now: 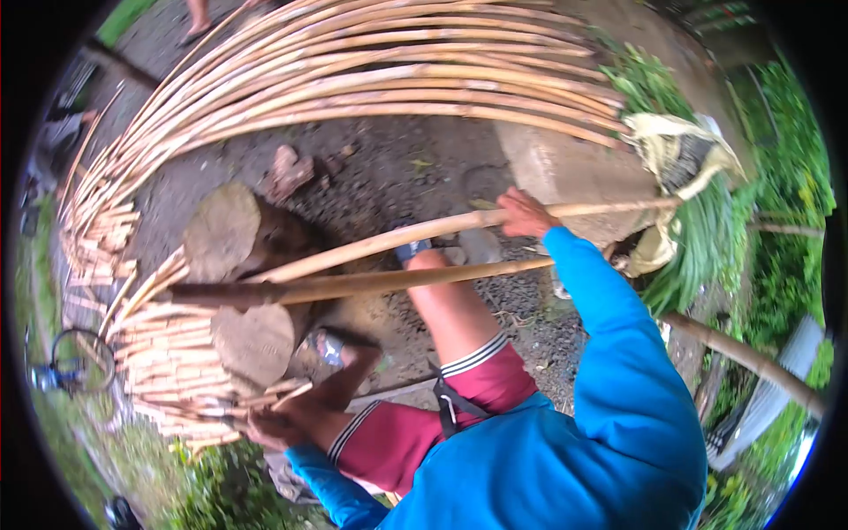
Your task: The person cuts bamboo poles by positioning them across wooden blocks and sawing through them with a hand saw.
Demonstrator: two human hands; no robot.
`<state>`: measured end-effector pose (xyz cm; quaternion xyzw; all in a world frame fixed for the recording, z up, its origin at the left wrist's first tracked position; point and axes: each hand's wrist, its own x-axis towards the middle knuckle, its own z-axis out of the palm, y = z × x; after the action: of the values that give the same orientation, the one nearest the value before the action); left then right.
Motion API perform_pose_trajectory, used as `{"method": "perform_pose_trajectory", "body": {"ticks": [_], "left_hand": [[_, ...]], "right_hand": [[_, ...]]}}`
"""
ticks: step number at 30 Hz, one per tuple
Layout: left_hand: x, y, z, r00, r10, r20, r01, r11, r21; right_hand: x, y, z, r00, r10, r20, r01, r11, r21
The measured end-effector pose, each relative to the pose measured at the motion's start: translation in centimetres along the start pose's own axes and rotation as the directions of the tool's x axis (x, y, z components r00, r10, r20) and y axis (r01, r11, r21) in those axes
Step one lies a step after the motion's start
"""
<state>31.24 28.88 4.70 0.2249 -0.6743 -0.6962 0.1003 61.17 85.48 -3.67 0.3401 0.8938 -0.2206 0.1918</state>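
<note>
My right hand (pixel 527 215) is closed around a long pale bamboo pole (pixel 380 243), which runs from near the stumps at left to the leafy pile at right. Below it, a darker bamboo pole (pixel 371 284) crosses above my leg, its dark thick end at the left between two log stumps, an upper one (pixel 221 228) and a lower one (pixel 256 340). My left hand (pixel 276 428) is low at left beside my knee, near stacked bamboo pieces (pixel 168 367). Its fingers look curled around something small and dark that I cannot make out.
Many long bamboo poles (pixel 380 84) lie in a curved row across the far side. A broken rock (pixel 289 172) sits on the gravelly ground. At right are a pale sack (pixel 671 146) and green leaves (pixel 698 247). A bicycle wheel (pixel 81 362) and another person's foot (pixel 196 26) show at left.
</note>
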Motion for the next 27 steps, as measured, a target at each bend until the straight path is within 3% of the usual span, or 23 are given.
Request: {"method": "perform_pose_trajectory", "body": {"ticks": [2,3,5,6,8,10,11,12,14,15,17,20,21,24,27], "left_hand": [[0.6,0.1,-0.6,0.995,-0.046,0.093,0.041,0.998,0.055],[1.0,-0.2,-0.9,0.995,-0.069,0.077,0.064,0.996,0.056],[1.4,-0.3,-1.3,0.997,-0.059,0.056,0.053,0.994,0.093],[1.5,-0.4,-1.3,0.998,-0.048,0.047,0.042,0.991,0.128],[2.2,-0.9,-1.8,0.996,-0.062,0.062,0.058,0.996,0.07],[1.5,-0.1,-0.7,0.991,-0.126,-0.049,0.13,0.989,0.076],[1.0,0.3,-0.3,0.992,-0.122,-0.026,0.124,0.989,0.077],[0.0,1.2,0.3,0.993,-0.12,0.0,0.119,0.991,0.065],[-1.1,2.2,1.2,0.993,-0.12,-0.006,0.121,0.992,0.04],[-0.6,1.3,0.9,0.999,-0.043,-0.011,0.044,0.996,0.074],[0.3,0.6,-0.2,0.994,-0.103,0.033,0.101,0.993,0.061],[1.5,-0.4,-1.3,0.993,-0.103,0.054,0.101,0.994,0.048],[1.5,-0.4,-1.3,0.994,-0.095,0.061,0.091,0.994,0.064],[2.1,-1.0,-1.8,0.992,-0.092,0.083,0.084,0.992,0.094],[2.3,-1.2,-1.9,0.993,-0.099,0.068,0.091,0.989,0.113]], "right_hand": [[-2.1,-2.9,-1.4,0.921,-0.194,-0.337,0.203,0.979,-0.01],[-3.1,-4.1,-2.1,0.921,-0.208,-0.329,0.215,0.976,-0.016],[-5.1,-5.5,-2.6,0.827,-0.299,-0.475,0.339,0.941,-0.003],[-6.1,-5.4,-2.2,0.828,-0.302,-0.472,0.337,0.941,-0.01],[-8.4,-5.1,-0.9,0.937,-0.327,-0.122,0.349,0.864,0.363],[-10.2,-6.1,1.2,0.967,-0.248,-0.064,0.254,0.899,0.358],[-10.9,-6.4,2.2,0.946,-0.271,-0.179,0.313,0.909,0.276],[-11.0,-6.8,3.6,0.95,-0.247,-0.193,0.293,0.918,0.268],[-10.5,-7.9,6.0,0.918,-0.061,-0.391,0.127,0.981,0.144],[-10.4,-8.3,5.6,0.916,-0.037,-0.4,0.104,0.984,0.147],[-10.4,-9.5,3.2,0.99,0.021,-0.14,-0.005,0.993,0.115],[-11.8,-12.5,-0.1,0.986,-0.046,-0.163,0.046,0.999,-0.003],[-11.8,-13.3,-0.6,0.99,0.004,-0.14,-0.014,0.998,-0.067],[-12.2,-13.8,-2.5,0.975,-0.043,-0.219,0.053,0.998,0.037],[-12.1,-12.8,-4.5,0.944,-0.105,-0.313,0.113,0.994,0.005]]}}
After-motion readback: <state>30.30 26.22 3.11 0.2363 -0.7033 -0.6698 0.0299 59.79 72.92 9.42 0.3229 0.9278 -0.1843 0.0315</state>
